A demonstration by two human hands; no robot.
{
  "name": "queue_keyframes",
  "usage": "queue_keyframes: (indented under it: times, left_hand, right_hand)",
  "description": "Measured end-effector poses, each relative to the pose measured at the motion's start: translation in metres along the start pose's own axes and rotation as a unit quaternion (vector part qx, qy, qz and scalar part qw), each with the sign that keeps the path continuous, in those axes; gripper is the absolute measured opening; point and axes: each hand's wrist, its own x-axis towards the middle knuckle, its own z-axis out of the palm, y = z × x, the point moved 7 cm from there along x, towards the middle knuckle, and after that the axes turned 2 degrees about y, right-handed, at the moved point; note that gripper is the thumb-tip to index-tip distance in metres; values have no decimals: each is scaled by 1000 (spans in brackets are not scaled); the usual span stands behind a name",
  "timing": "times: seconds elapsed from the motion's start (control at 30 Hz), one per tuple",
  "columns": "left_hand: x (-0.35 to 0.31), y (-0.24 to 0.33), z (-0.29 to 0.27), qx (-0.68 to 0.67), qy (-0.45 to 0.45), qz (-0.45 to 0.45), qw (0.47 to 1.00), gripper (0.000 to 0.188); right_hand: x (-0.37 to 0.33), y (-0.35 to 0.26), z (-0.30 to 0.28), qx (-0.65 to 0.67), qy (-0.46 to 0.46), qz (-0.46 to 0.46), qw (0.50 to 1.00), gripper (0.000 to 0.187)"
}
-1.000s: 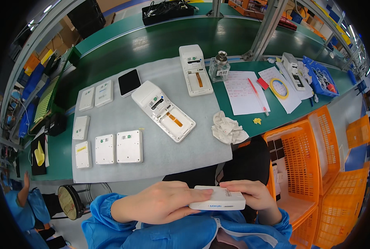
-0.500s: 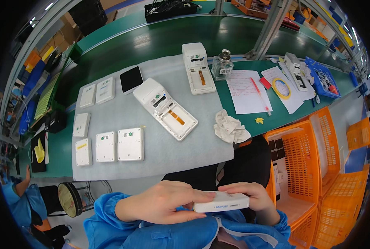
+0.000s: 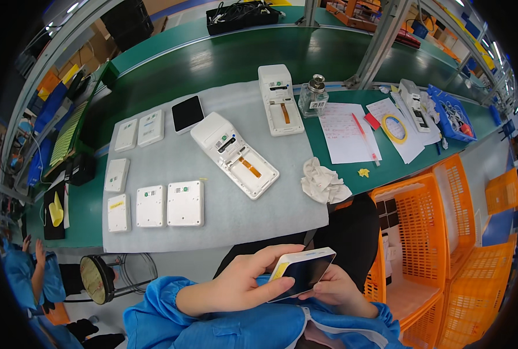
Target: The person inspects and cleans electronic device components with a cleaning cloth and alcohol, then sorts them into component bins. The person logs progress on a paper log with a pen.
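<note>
Above my lap, both hands hold a small white device [image 3: 306, 273] with a glossy black screen and a yellow label at its left end. It is tilted, the screen partly facing me. My left hand [image 3: 244, 280] grips the left end, thumb on the front and fingers behind. My right hand [image 3: 341, 292] pinches the lower right edge. On the grey mat [image 3: 253, 224] a white handheld terminal [image 3: 236, 154] lies with its cavity and orange ribbon cable exposed. A second such terminal [image 3: 280, 102] lies farther back. A black-screened device [image 3: 187, 114] rests at the mat's far side.
Several white modules [image 3: 185, 203] lie on the mat's left. Right of it are a crumpled cloth [image 3: 323, 181], a glass bottle [image 3: 314, 98], papers with a red pen [image 3: 361, 131] and a yellow tape roll [image 3: 394, 129]. Orange crates [image 3: 413, 232] stand at right. A co-worker's hands [image 3: 38, 253] show at left.
The white device has turned over in my hands, from its pale face and printed edge to its black screen. My left fingers now wrap its left end. A co-worker's hands rose at left.
</note>
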Motion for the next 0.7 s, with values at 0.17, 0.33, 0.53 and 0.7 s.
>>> queue_keyframes:
  times: [0.17, 0.33, 0.53, 0.7]
  left_hand:
    - [6, 12, 10, 90, -60, 152, 982, 95]
    - [12, 3, 22, 82, -55, 232, 968, 122]
    - [14, -6, 9, 32, -21, 234, 971, 107]
    - [20, -23, 5, -311, -33, 107, 944, 109]
  right_hand:
    - [-2, 2, 3, 69, -38, 9, 997, 49]
    - [3, 15, 2, 140, -86, 61, 984, 48]
    - [9, 10, 6, -28, -4, 52, 998, 61]
    - [8, -47, 33, -370, 70, -223, 899, 97]
